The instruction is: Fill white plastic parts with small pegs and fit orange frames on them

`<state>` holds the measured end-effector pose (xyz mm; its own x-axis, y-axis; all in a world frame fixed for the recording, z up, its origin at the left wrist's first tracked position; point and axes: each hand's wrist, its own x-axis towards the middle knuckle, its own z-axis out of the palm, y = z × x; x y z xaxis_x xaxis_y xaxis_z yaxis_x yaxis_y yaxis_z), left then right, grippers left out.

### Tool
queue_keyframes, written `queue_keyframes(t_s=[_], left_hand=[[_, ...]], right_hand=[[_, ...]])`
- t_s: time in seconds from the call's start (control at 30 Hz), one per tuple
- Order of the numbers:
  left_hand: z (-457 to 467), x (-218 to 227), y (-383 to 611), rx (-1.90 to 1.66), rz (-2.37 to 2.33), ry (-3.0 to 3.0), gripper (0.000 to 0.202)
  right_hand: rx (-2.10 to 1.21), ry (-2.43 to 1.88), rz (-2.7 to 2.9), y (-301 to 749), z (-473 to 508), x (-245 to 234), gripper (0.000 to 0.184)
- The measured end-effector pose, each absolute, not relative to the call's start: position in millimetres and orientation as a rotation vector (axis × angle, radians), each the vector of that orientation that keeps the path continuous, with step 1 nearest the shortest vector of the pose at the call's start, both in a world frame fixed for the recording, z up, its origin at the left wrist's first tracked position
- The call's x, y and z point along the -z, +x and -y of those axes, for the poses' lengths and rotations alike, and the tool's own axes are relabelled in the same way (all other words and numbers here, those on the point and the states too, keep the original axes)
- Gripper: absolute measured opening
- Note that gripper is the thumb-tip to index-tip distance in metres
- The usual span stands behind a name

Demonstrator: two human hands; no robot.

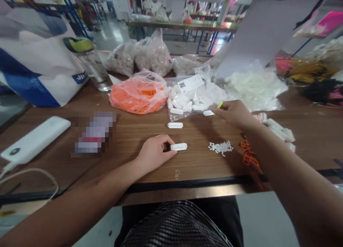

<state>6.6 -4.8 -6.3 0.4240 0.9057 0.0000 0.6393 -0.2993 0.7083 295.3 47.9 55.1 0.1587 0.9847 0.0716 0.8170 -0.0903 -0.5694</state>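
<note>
A pixelated object (93,134) and the tiny white pieces (220,148) cannot be made out.

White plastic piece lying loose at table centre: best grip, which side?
Pinch the white plastic piece across its short width at mid-length, coming from above. It lies flat and long on the wooden table, and nothing touches it, so both long edges look reachable. The left hand is nearer, just below it.

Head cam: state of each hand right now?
Left hand: closed, fingertips holding the end of a white plastic piece.
Right hand: closed, pinching a small yellow-green item; what it is cannot be told.
</note>
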Motion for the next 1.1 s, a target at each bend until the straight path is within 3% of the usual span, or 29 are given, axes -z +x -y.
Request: queue_keyframes(t_s=[0.13,0.37,1.1], left_hand=[[6.5,5.8,7.2,-0.554,-1.294,2.022,0.011],[8.9,1.9,8.9,-0.538,-1.281,2.024,0.010],[8.3,-0.6,8.6,-0.507,-1.275,2.035,0.011]], right_hand=[[-0.587,-1.926,1.598,290.8,-37.3,-45.6,0.032],[-1.138,-1.361,1.406,225.5,18.1,-15.7,0.035],[-1.053,-1.306,1.276,206.6,27.4,2.0,0.031]])
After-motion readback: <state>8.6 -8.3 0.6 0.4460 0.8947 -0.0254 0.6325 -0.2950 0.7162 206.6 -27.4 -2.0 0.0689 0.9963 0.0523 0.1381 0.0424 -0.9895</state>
